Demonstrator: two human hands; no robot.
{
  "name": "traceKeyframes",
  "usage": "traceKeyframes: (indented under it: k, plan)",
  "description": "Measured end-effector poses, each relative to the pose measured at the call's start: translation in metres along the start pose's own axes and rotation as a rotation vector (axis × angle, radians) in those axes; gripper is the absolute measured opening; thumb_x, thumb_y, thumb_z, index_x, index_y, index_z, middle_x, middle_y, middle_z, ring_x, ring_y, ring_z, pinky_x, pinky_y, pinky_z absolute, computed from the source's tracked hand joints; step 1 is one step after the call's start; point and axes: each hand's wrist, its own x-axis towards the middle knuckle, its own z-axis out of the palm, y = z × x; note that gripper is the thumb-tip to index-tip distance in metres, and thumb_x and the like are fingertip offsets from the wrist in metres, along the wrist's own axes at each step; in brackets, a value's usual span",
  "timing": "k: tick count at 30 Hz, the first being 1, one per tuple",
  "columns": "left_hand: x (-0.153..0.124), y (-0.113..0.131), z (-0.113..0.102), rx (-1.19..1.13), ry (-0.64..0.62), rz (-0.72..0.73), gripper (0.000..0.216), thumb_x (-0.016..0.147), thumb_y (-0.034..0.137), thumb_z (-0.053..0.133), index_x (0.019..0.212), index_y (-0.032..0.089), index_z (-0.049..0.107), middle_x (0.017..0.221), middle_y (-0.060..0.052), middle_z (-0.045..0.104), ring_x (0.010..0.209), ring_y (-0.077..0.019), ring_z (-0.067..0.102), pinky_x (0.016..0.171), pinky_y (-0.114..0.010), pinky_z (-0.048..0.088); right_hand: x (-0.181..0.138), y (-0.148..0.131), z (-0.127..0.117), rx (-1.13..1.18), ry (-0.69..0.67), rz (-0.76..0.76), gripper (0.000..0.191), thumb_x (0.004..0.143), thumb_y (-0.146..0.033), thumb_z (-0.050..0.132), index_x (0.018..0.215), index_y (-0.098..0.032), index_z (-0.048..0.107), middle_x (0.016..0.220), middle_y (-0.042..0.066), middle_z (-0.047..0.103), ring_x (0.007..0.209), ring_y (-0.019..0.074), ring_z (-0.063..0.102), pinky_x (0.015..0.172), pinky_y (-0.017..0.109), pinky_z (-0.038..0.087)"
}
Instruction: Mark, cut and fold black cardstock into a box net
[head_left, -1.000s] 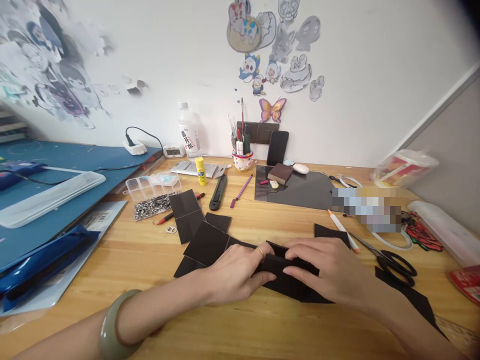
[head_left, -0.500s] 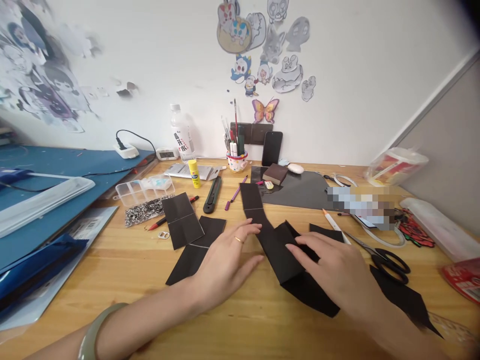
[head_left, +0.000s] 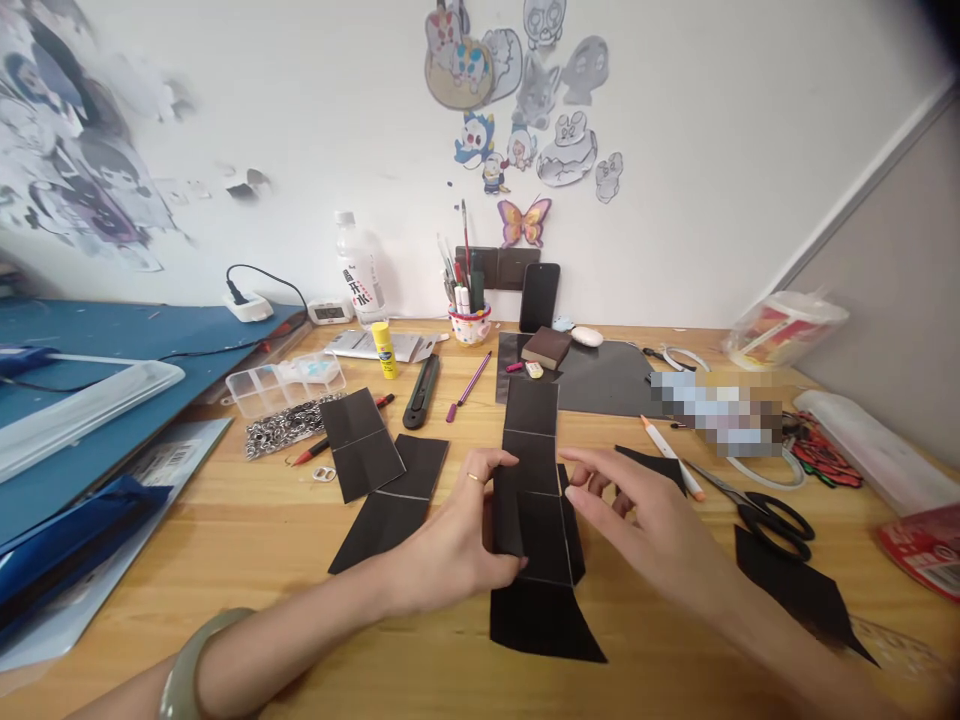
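A strip of black card with pale crease lines lies in front of me, with a side flap raised on its left and another on its right. My left hand grips the raised left flap, index finger at its top end and thumb at its lower end. My right hand is at the right flap, index finger and thumb apart, the other fingers curled; whether the tips touch the card is hard to tell. Left of my left hand lie two more creased black card pieces, one overlapping the other.
Scissors, an orange-and-white marker and black scraps lie right. Behind are a utility knife, a yellow glue stick, a purple pen, a pen cup and a phone. A chain lies left.
The black card has turned to lie straight ahead, creased face up with both side flaps showing. My left hand has taken hold of its left flap; my right hand has let go.
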Motion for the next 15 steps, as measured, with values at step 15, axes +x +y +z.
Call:
traceKeyframes:
  k: [15]
  plan:
    - [-0.001, -0.001, -0.027, -0.058, -0.127, 0.056, 0.039, 0.065, 0.018, 0.071, 0.093, 0.024, 0.045, 0.122, -0.007, 0.028, 0.125, -0.0251, 0.027, 0.093, -0.043, 0.040, 0.006, 0.019, -0.001, 0.170, -0.083, 0.115, 0.025, 0.078, -0.023, 0.053, 0.103, -0.027, 0.052, 0.074, -0.002, 0.051, 0.062, 0.0127, 0.050, 0.054, 0.024, 0.045]
